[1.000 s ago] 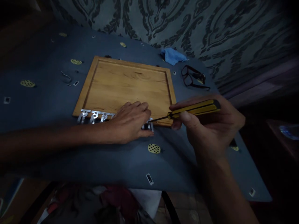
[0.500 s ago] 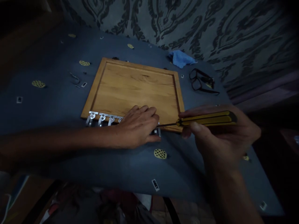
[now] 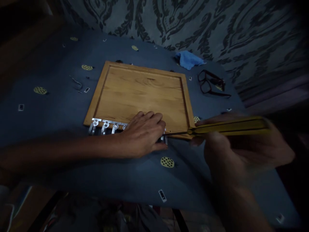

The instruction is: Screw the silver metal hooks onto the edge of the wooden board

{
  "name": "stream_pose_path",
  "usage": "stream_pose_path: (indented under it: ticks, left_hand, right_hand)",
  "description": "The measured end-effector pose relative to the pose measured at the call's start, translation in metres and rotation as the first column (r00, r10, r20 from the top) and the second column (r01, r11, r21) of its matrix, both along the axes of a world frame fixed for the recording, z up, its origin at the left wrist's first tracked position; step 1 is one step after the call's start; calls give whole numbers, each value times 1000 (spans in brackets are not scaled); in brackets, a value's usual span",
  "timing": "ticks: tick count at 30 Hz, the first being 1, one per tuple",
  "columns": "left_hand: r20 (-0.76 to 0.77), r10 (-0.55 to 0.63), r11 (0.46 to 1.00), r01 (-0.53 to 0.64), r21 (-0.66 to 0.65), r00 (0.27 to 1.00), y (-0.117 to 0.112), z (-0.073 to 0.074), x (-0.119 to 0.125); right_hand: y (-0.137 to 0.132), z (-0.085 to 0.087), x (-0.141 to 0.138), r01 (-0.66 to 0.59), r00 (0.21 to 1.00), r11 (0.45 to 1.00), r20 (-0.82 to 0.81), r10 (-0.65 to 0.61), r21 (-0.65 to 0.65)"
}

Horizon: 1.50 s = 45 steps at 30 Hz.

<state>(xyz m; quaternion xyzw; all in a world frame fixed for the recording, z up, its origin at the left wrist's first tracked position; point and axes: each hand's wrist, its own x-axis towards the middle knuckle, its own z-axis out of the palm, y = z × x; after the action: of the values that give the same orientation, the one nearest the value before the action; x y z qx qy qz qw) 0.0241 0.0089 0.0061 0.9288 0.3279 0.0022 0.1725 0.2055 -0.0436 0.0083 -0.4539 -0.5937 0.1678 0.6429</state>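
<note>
A framed wooden board (image 3: 140, 90) lies flat, with a metal hook rail (image 3: 109, 122) along its near edge. My left hand (image 3: 145, 133) is closed over the right part of the rail, fingers curled on the board's edge and thumb toward me. It hides several of the hooks. In my right hand (image 3: 236, 154), fingers and thumb grip a screwdriver (image 3: 227, 126) by its yellow-and-black handle. The shaft points left, nearly level, and its tip reaches the rail's right end beside my left hand. Whether the tip sits in a screw cannot be made out.
The board rests on a blue patterned tablecloth (image 3: 60, 109). Beyond its right corner are a blue cloth (image 3: 189, 60) and dark-framed glasses (image 3: 210, 83). A loose metal hook (image 3: 76, 83) lies to the left. A patterned wall (image 3: 183, 25) borders the table's far side.
My right hand and the screwdriver have shifted right and come a little nearer, and the handle is blurred. The left hand keeps its place on the rail. The view has moved slightly.
</note>
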Motion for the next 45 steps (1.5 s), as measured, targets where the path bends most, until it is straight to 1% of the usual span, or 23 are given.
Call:
stream_pose_path:
  ticks: [3,5,6,9,11,16,20,23,27,32,34,35,37,40,42,45]
  left_hand:
    - [0,-1,1000,1,-18,1000,1,0,-1]
    - [0,3,1000,-3,-22,1000,1,0,-1]
    - [4,4,1000,-4,-20,1000,1,-1,-1]
    - [12,-4,1000,4,-12,1000,0,-2,0]
    - [11,-7,1000,7,-5,1000,0,-2,0]
    - [6,-5,1000,5,-15,1000,0,-2,0]
    - [-6,-1,1000,1,-27,1000,0,0,0]
    - [2,-3,1000,3,-15,1000,0,0,0]
    - [14,-3,1000,3,2,1000,-1,-2,-2]
    - [41,-4,999,3,33,999,-1,-5,-2]
    - [42,-4,999,2,37,999,0,-5,-1]
    - [41,-4,999,3,37,999,0,-5,-1]
    - [32,-4,999,3,32,999,0,-5,-1]
    - [4,-2,1000,2,27,1000,0,-3,0]
    - [-4,0,1000,0,30,1000,0,-3,0]
    - [19,-2,999,1,44,1000,0,-4,-1]
  right_hand:
    - [2,-1,-2,153,983,987,-106,-147,56]
    - [3,-1,-2,203,975,977,-109,-195,62]
    - [3,-1,-2,201,976,978,-94,-196,55]
    - [6,-2,-2,135,991,989,-5,-135,52]
    - [7,-4,-1,90,996,994,23,-91,54]
    - [8,-7,0,52,997,997,47,-54,56]
    - [7,-8,0,19,999,999,31,-20,29]
    - [6,-8,0,20,1000,1000,21,-20,10]
    - [6,-6,-1,55,996,998,64,-56,18]
    - [5,-4,0,32,994,999,108,-32,8]
    - [3,-3,3,31,992,999,125,-28,-22]
    - [3,-3,4,11,992,999,125,-4,-50]
    - [1,0,9,-74,990,992,116,85,-103]
    - [-1,4,13,-194,969,968,123,214,-157]
    - [-1,6,14,-213,962,963,137,237,-166]
    - [1,6,12,-206,966,970,133,223,-132]
